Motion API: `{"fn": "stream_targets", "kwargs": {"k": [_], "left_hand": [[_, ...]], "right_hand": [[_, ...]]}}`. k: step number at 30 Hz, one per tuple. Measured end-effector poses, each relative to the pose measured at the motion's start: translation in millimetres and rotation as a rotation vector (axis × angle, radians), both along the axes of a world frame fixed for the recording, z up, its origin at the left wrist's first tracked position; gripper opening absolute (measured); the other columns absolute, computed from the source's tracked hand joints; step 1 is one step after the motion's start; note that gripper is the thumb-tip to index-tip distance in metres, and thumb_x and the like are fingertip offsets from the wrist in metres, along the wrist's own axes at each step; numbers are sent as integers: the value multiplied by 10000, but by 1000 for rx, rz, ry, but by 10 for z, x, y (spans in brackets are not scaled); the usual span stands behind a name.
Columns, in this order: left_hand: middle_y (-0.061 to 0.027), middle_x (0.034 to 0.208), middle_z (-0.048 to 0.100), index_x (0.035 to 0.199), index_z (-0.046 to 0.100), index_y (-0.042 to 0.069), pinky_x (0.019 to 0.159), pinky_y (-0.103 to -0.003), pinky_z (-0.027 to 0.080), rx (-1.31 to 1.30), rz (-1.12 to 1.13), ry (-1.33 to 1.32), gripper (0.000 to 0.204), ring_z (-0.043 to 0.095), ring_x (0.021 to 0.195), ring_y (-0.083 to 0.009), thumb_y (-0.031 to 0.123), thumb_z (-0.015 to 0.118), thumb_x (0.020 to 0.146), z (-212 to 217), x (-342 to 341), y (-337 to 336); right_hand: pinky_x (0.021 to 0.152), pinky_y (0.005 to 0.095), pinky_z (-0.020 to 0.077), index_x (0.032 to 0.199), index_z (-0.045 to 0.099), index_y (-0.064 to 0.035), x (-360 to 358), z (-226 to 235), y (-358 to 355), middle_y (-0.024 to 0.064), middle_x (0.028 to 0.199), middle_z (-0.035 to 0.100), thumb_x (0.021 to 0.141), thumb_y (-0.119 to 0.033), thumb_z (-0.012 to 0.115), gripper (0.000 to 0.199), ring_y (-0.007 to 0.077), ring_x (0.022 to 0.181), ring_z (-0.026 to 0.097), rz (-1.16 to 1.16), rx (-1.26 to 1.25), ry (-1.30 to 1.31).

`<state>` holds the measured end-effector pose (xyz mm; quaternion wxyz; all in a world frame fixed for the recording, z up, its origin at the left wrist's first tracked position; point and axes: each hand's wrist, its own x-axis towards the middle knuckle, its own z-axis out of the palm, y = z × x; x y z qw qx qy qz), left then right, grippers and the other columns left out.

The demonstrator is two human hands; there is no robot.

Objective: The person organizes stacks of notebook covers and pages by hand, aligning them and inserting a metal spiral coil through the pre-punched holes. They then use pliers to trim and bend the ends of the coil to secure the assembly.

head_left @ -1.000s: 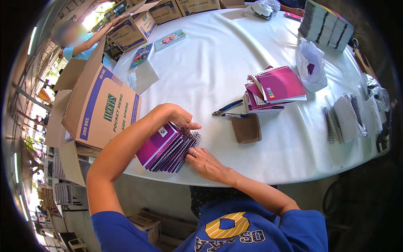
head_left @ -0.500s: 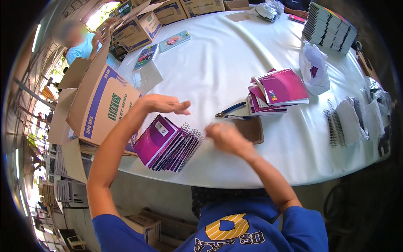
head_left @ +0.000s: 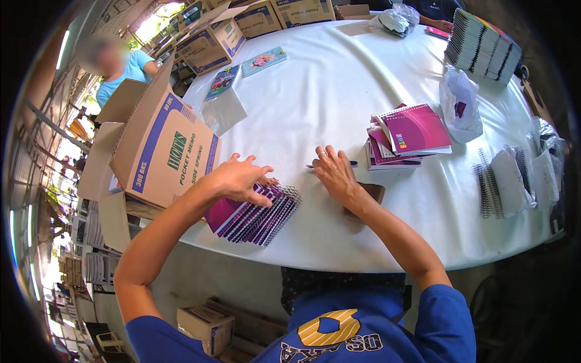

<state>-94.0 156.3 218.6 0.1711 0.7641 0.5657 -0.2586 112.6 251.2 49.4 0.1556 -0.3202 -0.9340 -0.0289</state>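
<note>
Half a second ago the right hand [head_left: 334, 175] was up in the air and blurry. Now it has come down flat on the white bench [head_left: 327, 91], palm down. The left hand [head_left: 237, 177] was lifted above the purple notebooks [head_left: 254, 213] then. Now it has dropped lower and sits on top of them.

The left hand's grip is apart. The fingers are spread wide and point to the right, and they rest on the top of the fanned notebooks. It is not closed on any of them. The left arm is bent and comes in from the lower left.

The right hand's grip is apart too, with the fingers stretched out and pointing away from the person. It holds nothing. A dark pen [head_left: 346, 163] lies just past its fingertips, touching or nearly touching them. A small brown block [head_left: 369, 193] sits right beside the wrist, on its right side. The right arm comes in from the bottom and leans to the left.

The notebooks lie under the left hand, near the bench edge, to the left of the right hand. A cardboard box [head_left: 166, 151] stands just left of the left hand. A pile of pink notebooks [head_left: 408, 134] lies to the right of the right hand.
</note>
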Motion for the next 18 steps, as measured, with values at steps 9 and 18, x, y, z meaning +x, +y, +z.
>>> {"fn": "stream_targets", "kwargs": {"k": [9,18], "left_hand": [[-86,1406,542,1228,680,150,1110,-693,197,57,61,13,665,343,1382,-466,579,716,721,-180,72,27],[-167,1487,445,1347,587,126,1151,-632,144,-166,163,-16,762,231,1427,-498,605,707,768,-48,71,182]], "right_hand": [[890,414,456,1173,575,-19,188,-195,26,126,1149,577,933,-278,610,355,285,1056,544,-64,193,214],[697,287,448,1023,553,-47,235,382,-901,49,868,627,998,-481,509,436,123,727,540,271,-1382,1343]]}}
